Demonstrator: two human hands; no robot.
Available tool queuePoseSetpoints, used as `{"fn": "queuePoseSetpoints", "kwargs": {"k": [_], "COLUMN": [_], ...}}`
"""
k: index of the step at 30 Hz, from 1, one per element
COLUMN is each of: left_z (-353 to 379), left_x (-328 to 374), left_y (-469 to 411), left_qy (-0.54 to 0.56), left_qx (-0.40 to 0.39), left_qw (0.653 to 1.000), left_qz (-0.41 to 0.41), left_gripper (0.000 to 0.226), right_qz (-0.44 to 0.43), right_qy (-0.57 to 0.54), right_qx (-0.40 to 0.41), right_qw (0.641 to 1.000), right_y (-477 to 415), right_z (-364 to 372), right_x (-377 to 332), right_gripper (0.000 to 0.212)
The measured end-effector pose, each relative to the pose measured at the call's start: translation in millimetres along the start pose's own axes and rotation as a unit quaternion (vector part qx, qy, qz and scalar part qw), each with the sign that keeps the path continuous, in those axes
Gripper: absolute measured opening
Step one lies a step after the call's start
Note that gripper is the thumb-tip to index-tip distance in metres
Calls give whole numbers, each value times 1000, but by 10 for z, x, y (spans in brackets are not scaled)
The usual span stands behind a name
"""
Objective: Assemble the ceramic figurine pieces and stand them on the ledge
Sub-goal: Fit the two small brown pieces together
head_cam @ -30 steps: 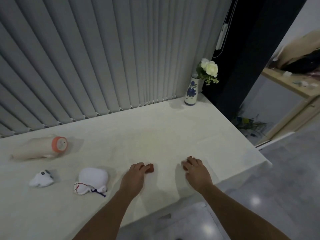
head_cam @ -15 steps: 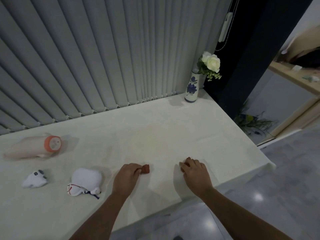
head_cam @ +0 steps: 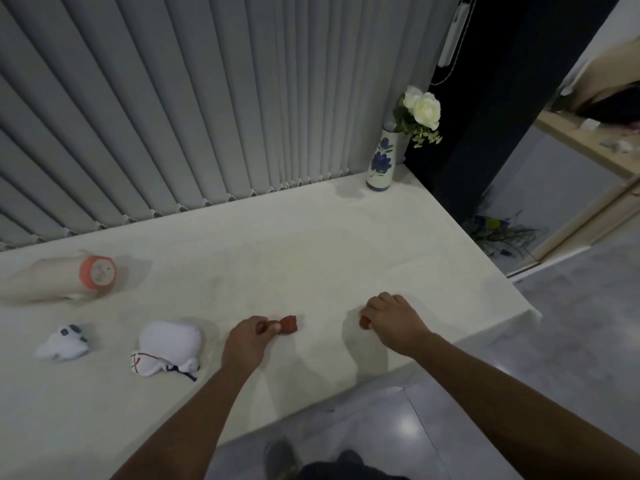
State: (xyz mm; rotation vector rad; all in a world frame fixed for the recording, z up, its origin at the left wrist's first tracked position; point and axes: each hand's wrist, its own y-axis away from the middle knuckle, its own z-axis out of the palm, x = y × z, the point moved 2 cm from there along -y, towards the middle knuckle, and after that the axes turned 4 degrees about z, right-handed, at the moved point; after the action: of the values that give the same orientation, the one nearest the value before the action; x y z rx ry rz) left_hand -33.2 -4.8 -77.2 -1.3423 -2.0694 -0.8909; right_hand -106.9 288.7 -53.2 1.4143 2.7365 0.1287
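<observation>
My left hand [head_cam: 246, 342] pinches a small red ceramic piece [head_cam: 288, 324] on the white ledge [head_cam: 311, 258]. My right hand [head_cam: 394, 322] is closed over a second red piece [head_cam: 363, 322], of which only an edge shows. To the left lie a white figurine body with red and blue markings [head_cam: 168, 348] and a smaller white piece with dark spots [head_cam: 64, 342]. A pale figurine with an orange ring end [head_cam: 65, 277] lies on its side at the far left.
A blue-flowered vase with white roses [head_cam: 382, 161] stands at the ledge's back right corner. Grey vertical blinds [head_cam: 207, 98] run along the back. The ledge's front edge drops to a glossy grey floor [head_cam: 519, 393].
Both hands stay on their red pieces; the left hand has shifted slightly left with its piece. The camera has tilted a little.
</observation>
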Motion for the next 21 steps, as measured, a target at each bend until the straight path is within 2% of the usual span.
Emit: {"fn": "queuePoseSetpoints", "kwargs": {"k": [3,9,14,21], "left_z": [-15,-96,-155,-154], "left_x": [-6,64,82,265], "left_y": [9,-19,-92,-237], "left_qy": [9,1,36,39], "left_qx": [-10,-28,-48,-67], "left_qw": [1000,998,997,992], "left_qz": [17,62,54,104], "left_gripper": [30,30,21,31], "right_qz": [-15,-10,2,33], "right_qy": [17,25,7,-5], "right_qx": [-38,-61,-76,-65], "right_qw": [999,998,997,997], "right_y": [-16,4,24,46], "right_z": [-62,-138,-180,-133], "right_x": [24,-14,-46,-116], "right_gripper": [17,16,13,12]}}
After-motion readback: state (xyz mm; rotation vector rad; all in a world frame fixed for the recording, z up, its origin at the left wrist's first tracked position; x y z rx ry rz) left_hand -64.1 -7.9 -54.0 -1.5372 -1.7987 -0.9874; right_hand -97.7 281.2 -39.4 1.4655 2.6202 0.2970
